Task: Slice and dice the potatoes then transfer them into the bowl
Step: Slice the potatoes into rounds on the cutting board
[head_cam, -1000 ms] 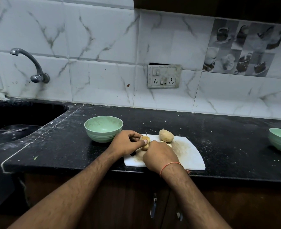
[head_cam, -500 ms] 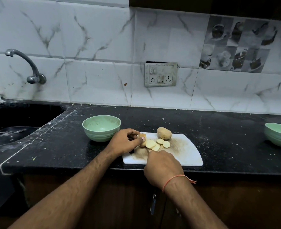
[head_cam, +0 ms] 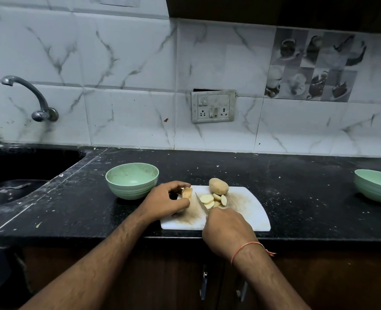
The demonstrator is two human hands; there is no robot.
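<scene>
both hands are busy over the white cutting board [head_cam: 250,211]. left hand [head_cam: 166,201] pinches the remaining piece of potato [head_cam: 187,193] between thumb and fingers at the left end of the board, with the cut face turned to the right. right hand [head_cam: 226,229] is curled around the handle of the knife [head_cam: 201,203]; the handle itself is hidden in the fist, and only the blade shows, pointing away from the person, just beside the cut face.

compared with one second ago, the right hand has moved back toward the near edge of the board, so the blade and the cuts are now uncovered. the potato slices [head_cam: 212,199] lie in a loose small pile to the right of the blade, some overlapping. the held piece is short now, so i judge that this potato is almost sliced and only a few cuts are left. with so little to hold, the fingertips are close to the blade, and this is the risk in the next cuts.

a whole potato [head_cam: 218,186] stays at the far edge of the board, touching the pile, not cut yet. the dicing has not begun.

about the containers: the green bowl [head_cam: 132,180] stands on the black bench [head_cam: 297,182] just left of the board, and nothing is seen inside it. a second green bowl [head_cam: 376,185] is well apart at the right edge of the view, partly cut off; its inside is not clear to me. so the transfer is still far.
</scene>
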